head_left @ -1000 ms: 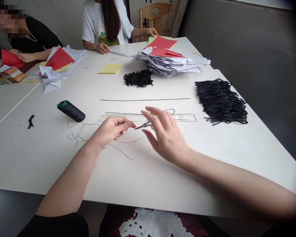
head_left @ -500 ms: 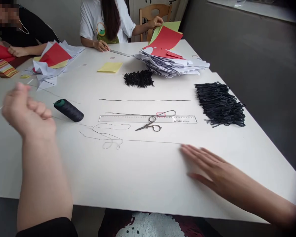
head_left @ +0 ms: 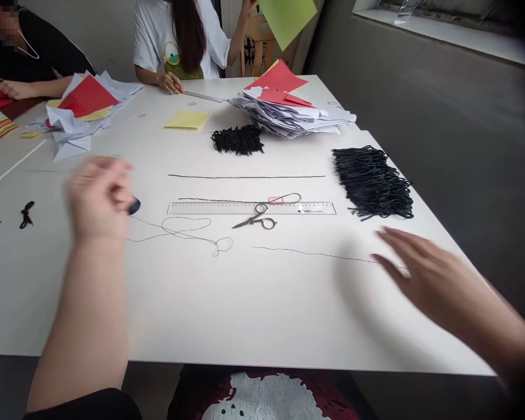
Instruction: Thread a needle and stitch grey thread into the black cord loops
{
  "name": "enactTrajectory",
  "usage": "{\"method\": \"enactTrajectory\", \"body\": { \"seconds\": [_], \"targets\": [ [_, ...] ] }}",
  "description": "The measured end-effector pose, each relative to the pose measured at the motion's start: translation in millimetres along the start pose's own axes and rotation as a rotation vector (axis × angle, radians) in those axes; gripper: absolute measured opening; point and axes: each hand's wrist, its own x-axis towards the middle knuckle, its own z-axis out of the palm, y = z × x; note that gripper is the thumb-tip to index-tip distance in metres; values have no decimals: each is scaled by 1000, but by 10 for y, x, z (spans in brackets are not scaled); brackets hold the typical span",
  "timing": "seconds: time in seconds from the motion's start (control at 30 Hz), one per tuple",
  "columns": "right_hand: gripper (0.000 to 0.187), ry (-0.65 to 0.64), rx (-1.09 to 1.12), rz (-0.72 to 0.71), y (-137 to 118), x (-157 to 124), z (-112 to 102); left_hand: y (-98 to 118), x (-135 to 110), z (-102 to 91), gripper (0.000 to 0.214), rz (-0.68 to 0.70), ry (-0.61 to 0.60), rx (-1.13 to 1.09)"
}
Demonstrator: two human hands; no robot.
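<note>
My left hand (head_left: pixel 98 198), blurred, is raised over the left of the table with its fingers curled closed. Whatever it holds is hidden. Behind it the end of a black thread spool (head_left: pixel 134 205) shows, with loose thread (head_left: pixel 186 233) curling to the right. My right hand (head_left: pixel 429 274) hovers open over the right side, fingers stretched, its shadow below. One thin dark thread (head_left: pixel 310 253) runs along the tabletop toward it. Between the hands, folding scissors (head_left: pixel 254 220) touch a clear ruler (head_left: pixel 245 208). Behind the ruler lie a looped black cord (head_left: pixel 227 201) and a straight black cord (head_left: pixel 245 176).
A large bundle of black looped cords (head_left: pixel 371 181) lies at right, a smaller black bundle (head_left: pixel 237 140) farther back. Paper stacks (head_left: pixel 289 116) and yellow paper (head_left: pixel 188 119) sit behind. A small black knotted piece (head_left: pixel 27 214) lies left. Two people sit across, one lifting green paper (head_left: pixel 289 20).
My left hand has moved right, now covering most of the spool. The right hand has lifted and shifted right. The thread's left end is separate from the tangle. A person opposite has raised green paper.
</note>
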Motion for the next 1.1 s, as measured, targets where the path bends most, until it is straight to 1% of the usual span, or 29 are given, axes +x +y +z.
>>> {"method": "enactTrajectory", "body": {
  "seconds": [0.03,0.07,0.1,0.13,0.17,0.2,0.23,0.3,0.33,0.4,0.47,0.5,0.57,0.6,0.67,0.73,0.8,0.87,0.9,0.93,1.0,1.07,1.1],
  "targets": [
    [49,-24,34,-117,-231,144,52,-26,-68,179,22,-91,-11,-110],
    [48,-58,77,-218,-446,278,103,-51,-144,364,18,-210,-105,-158],
    [44,-92,131,-309,-634,401,147,-71,-223,538,18,-274,-187,-164],
    [38,-107,204,-357,-791,519,180,-85,-298,688,17,-331,-268,-171],
    [34,-102,301,-377,-917,634,204,-94,-365,806,16,-413,-366,-204],
    [30,-102,416,-372,-1014,750,220,-100,-418,886,17,-461,-429,-220],
    [27,-101,548,-331,-1088,867,231,-103,-456,932,18,-494,-473,-234],
    [23,-151,820,-163,-1192,1101,261,-110,-487,941,22,-502,-500,-227],
    [25,-199,961,-70,-1236,1209,284,-117,-485,922,24,-489,-496,-213],
    [37,-301,1210,55,-1323,1385,349,-139,-468,876,26,-466,-494,-181],
    [51,-381,1371,86,-1408,1489,426,-166,-452,848,27,-445,-504,-167],
    [51,-416,1405,87,-1442,1515,463,-178,-447,842,26,-435,-510,-165],
    [36,-448,1418,102,-1473,1533,520,-195,-438,836,26,-410,-503,-159],
    [30,-433,1415,117,-1465,1534,535,-198,-432,832,24,-390,-481,-151],
    [31,-342,1422,157,-1394,1541,535,-197,-411,808,20,-322,-407,-106],
    [34,-232,1420,178,-1266,1566,492,-187,-380,763,16,-206,-344,-7],
    [34,-169,1310,162,-1117,1607,417,-175,-354,705,13,-63,-289,150],
    [29,-112,1091,117,-981,1650,333,-167,-343,652,13,84,-228,351],
    [26,-87,974,84,-928,1668,296,-165,-347,633,12,149,-216,464],
    [23,-67,874,49,-885,1682,264,-164,-355,621,12,202,-230,578],
    [18,-56,742,-25,-837,1698,227,-166,-384,622,11,273,-326,768],
    [16,-66,683,-87,-835,1695,229,-164,-424,656,12,295,-424,847],
    [17,-65,674,-114,-851,1686,244,-161,-446,681,12,299,-432,838]
  ]
}}
